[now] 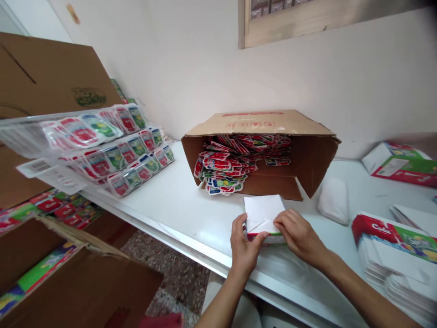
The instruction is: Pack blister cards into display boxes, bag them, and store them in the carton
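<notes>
A small printed carton (262, 212) sits on the white table with its white top flap facing up and a red and green front edge. My left hand (244, 246) grips its left side, thumb along the front edge. At the right front corner, the closed fingers of my right hand (301, 236) press and pinch the flap. Just behind, a brown cardboard box (307, 159) lies on its side, its mouth toward me. Many flat red and green drink-shaped packets (221, 168) are piled inside it, some spilling over its lower flap. The carton's contents are hidden.
Clear plastic packs of packets (116, 157) are stacked at the left table edge. An open carton box (78, 278) stands below left. Flat printed cartons (392, 250), a white rounded object (333, 200) and a folded carton (403, 165) lie on the right.
</notes>
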Demonstrator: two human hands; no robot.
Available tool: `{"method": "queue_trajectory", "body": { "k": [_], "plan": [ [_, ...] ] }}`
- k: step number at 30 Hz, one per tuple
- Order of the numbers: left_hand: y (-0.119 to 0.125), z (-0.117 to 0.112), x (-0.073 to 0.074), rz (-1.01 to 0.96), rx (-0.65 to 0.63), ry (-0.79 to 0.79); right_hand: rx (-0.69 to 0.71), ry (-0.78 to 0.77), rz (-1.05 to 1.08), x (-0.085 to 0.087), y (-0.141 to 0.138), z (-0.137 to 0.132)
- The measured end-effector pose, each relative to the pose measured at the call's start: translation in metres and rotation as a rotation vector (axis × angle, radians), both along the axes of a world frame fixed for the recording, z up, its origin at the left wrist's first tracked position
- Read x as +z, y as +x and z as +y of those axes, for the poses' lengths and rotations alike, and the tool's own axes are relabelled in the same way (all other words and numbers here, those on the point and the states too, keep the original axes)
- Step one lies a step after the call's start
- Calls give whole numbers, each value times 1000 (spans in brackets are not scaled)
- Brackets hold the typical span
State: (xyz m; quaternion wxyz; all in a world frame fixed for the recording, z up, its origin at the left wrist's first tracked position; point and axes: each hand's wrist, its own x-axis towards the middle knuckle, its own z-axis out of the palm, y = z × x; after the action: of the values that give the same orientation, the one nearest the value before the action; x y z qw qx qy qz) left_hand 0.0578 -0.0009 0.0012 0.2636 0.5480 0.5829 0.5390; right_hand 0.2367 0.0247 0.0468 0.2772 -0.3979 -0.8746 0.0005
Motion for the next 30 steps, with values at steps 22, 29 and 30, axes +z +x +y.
{"method": "queue_trajectory", "body": {
  "k": [22, 29, 30],
  "plan": [
    [-8, -15, -24, -97, -26, 18, 132, -26, 8, 1, -32, 5],
    [-31, -23, -17, 149, -330, -53, 81, -254, 45, 5, -27, -1],
    [-32, -24, -16, 167, -329, -68, 74, -216, -7, 5, -29, -1]
  ]
}}
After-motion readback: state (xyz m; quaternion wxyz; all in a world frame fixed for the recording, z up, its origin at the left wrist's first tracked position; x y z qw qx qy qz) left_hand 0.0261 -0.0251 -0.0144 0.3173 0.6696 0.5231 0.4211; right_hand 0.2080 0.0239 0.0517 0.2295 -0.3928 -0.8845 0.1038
